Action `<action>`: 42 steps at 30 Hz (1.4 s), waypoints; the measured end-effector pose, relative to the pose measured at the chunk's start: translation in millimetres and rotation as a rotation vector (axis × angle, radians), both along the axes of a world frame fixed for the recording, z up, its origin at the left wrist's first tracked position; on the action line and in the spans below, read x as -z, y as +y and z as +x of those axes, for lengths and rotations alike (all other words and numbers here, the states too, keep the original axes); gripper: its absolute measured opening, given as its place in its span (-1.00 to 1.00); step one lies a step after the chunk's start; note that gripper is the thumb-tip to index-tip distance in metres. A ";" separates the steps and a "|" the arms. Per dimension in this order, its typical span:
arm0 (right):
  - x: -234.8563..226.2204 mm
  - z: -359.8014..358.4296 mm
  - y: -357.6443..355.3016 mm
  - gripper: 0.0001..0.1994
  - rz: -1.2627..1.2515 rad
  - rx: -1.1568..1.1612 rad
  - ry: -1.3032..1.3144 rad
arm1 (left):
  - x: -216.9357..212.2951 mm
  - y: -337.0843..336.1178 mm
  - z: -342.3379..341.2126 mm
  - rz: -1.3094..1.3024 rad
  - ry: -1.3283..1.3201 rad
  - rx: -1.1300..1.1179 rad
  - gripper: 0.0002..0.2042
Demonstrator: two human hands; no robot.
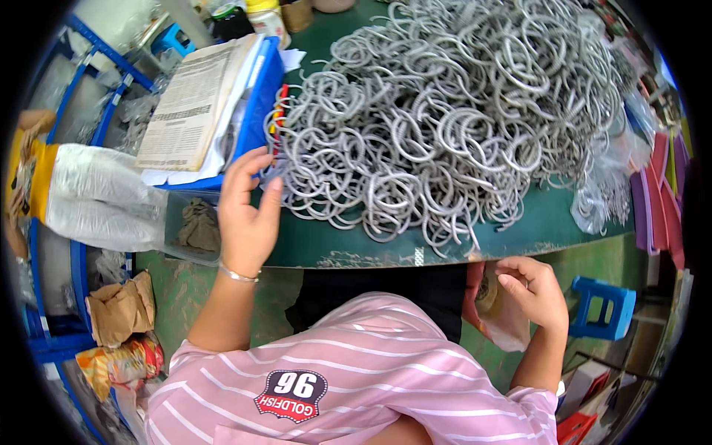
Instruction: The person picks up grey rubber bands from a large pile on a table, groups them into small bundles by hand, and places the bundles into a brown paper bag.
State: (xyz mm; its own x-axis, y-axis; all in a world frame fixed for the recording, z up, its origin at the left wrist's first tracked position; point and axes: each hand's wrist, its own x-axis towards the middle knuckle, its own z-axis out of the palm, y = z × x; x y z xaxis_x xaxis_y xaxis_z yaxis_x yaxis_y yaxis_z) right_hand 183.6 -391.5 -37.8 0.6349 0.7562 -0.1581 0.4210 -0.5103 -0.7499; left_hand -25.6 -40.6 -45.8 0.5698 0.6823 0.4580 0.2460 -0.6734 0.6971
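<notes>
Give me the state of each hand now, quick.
Left hand: open, fingers at the edge of the pile of grey metal rings, holding nothing visible.
Right hand: closed on the mouth of a plastic bag.

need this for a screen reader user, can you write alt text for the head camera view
A person in a pink striped shirt sits at a green table heaped with a large pile of grey metal rings. Their left hand reaches to the pile's left edge beside a blue bin holding papers, while their right hand grips a bag below the table edge.
</notes>
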 end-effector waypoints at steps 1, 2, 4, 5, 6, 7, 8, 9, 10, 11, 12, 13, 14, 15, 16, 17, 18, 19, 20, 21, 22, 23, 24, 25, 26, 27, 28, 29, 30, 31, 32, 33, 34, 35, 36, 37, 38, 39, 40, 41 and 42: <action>-19.0 -0.5 21.1 -0.80 0.104 -0.123 -0.108 | 8.0 4.0 -2.4 0.072 0.088 -0.002 -0.60; -33.2 -2.3 41.1 -0.82 0.150 -0.186 -0.149 | 18.4 4.6 -2.7 0.105 0.122 -0.006 -0.51; -48.2 -0.8 79.5 -0.86 0.277 -0.349 -0.267 | 34.8 2.5 2.2 0.135 0.180 0.015 -0.35; -53.8 -2.5 102.8 -0.87 0.363 -0.397 -0.375 | 38.1 0.8 4.3 0.128 0.209 0.033 -0.27; -59.7 -3.4 123.9 -0.85 0.384 -0.440 -0.488 | 36.2 -4.1 7.4 0.141 0.240 0.014 -0.25; -64.7 -2.6 145.1 -0.82 0.406 -0.482 -0.601 | 36.8 -5.2 10.5 0.089 0.208 -0.005 -0.24; -65.6 0.2 165.1 -0.80 0.399 -0.515 -0.694 | 40.6 -3.1 13.3 0.065 0.193 -0.020 -0.23; -63.9 3.9 185.0 -0.77 0.397 -0.548 -0.788 | 42.3 -0.5 15.9 0.044 0.177 -0.038 -0.23; -61.5 6.1 203.5 -0.75 0.398 -0.542 -0.859 | 40.7 -0.8 17.3 0.048 0.193 -0.064 -0.22; -56.3 9.1 222.0 -0.74 0.399 -0.538 -0.927 | 40.8 -0.7 19.2 0.049 0.211 -0.091 -0.21; -51.0 11.7 237.2 -0.75 0.407 -0.531 -1.008 | 41.0 -0.6 21.6 0.048 0.217 -0.104 -0.20; -49.3 14.3 247.5 -0.75 0.290 -0.539 -1.062 | 39.0 0.2 23.2 0.061 0.254 -0.099 -0.22; -46.8 17.7 256.1 -0.75 0.173 -0.544 -1.109 | 38.1 0.4 26.4 0.075 0.272 -0.110 -0.26; -44.5 20.3 263.1 -0.75 0.049 -0.545 -1.157 | 37.1 -0.1 28.9 0.086 0.287 -0.116 -0.30; -39.1 24.6 269.6 -0.82 0.074 -0.530 -1.233 | 36.5 0.2 31.4 0.069 0.286 -0.090 -0.33; -41.1 24.9 273.9 -0.84 0.043 -0.547 -1.265 | 36.9 0.8 32.5 0.049 0.281 -0.075 -0.36; -43.9 25.4 277.2 -0.86 0.010 -0.561 -1.296 | 37.7 1.9 33.7 0.029 0.277 -0.056 -0.39; -46.0 26.7 279.7 -0.88 -0.025 -0.572 -1.327 | 40.9 4.1 34.8 0.022 0.219 -0.044 -0.42; -45.6 28.6 280.0 -0.89 0.016 -0.595 -1.366 | 44.8 5.5 35.9 0.013 0.157 -0.034 -0.45; -47.5 29.9 281.3 -0.89 0.021 -0.642 -1.389 | 45.8 5.9 37.7 0.004 0.095 -0.024 -0.48; -50.2 31.3 282.4 -0.89 0.024 -0.688 -1.410 | 44.0 5.1 40.9 -0.060 0.013 -0.041 -0.58; -53.4 34.2 282.6 -0.89 0.023 -0.732 -1.435 | 44.0 4.2 44.4 -0.049 -0.007 -0.030 -0.62; -56.0 37.3 283.0 -0.93 0.003 -0.766 -1.402 | 44.1 3.2 47.3 -0.037 -0.028 -0.021 -0.66; -57.2 41.3 283.2 -0.94 0.047 -0.799 -1.414 | 43.7 1.6 50.9 -0.024 -0.049 -0.012 -0.70; -57.4 43.6 284.3 -0.93 0.053 -0.822 -1.449 | 41.3 -0.2 54.2 -0.022 -0.101 -0.026 -0.79; -58.8 45.5 284.7 -0.91 0.059 -0.845 -1.484 | 39.1 -2.2 55.7 -0.008 -0.106 -0.026 -0.79; -62.5 46.6 284.0 -0.89 0.029 -0.864 -1.475 | 36.9 -5.0 56.6 0.006 -0.111 -0.027 -0.79; -66.0 46.2 284.4 -0.89 0.057 -0.851 -1.495 | 36.2 -7.0 55.4 0.023 -0.109 -0.035 -0.80; -71.2 46.4 284.2 -0.89 0.085 -0.839 -1.514 | 32.9 -10.0 55.0 0.018 -0.135 -0.004 -0.80; -77.5 47.0 284.4 -0.88 0.115 -0.827 -1.534 | 26.2 -14.3 53.8 0.074 -0.178 0.005 -0.80; -81.5 45.9 283.1 -0.88 0.116 -0.832 -1.520 | 20.6 -17.5 51.2 0.108 -0.181 0.022 -0.78; -84.8 46.0 280.3 -0.87 0.102 -0.824 -1.470 | 16.5 -20.3 49.6 0.141 -0.185 0.038 -0.77; -88.0 44.2 278.1 -0.87 0.088 -0.818 -1.461 | 14.3 -24.4 48.3 0.152 -0.183 0.039 -0.78; -90.1 42.3 275.5 -0.87 0.074 -0.805 -1.449 | 13.4 -27.8 47.0 0.165 -0.177 0.047 -0.80; -92.4 41.3 272.7 -0.87 0.036 -0.794 -1.416 | 13.8 -30.2 46.5 0.164 -0.162 0.054 -0.83; -95.8 39.9 271.5 -0.87 -0.002 -0.782 -1.382 | 13.4 -30.7 47.3 0.172 -0.152 0.068 -0.82; -101.6 36.3 272.5 -0.85 -0.066 -0.782 -1.320 | 12.9 -31.7 47.2 0.179 -0.138 0.081 -0.80; -107.7 33.9 279.5 -0.86 -0.196 -0.808 -1.280 | 12.5 -31.4 47.2 0.190 -0.121 0.089 -0.78; -113.9 30.3 288.8 -0.84 -0.193 -0.826 -1.214 | 12.8 -31.0 47.3 0.207 -0.106 0.099 -0.78; -118.1 26.7 299.0 -0.81 -0.195 -0.839 -1.151 | 12.0 -30.8 47.0 0.224 -0.089 0.078 -0.80; -117.3 26.4 309.5 -0.80 -0.085 -0.879 -1.072 | 10.5 -31.7 48.0 0.240 -0.075 0.063 -0.83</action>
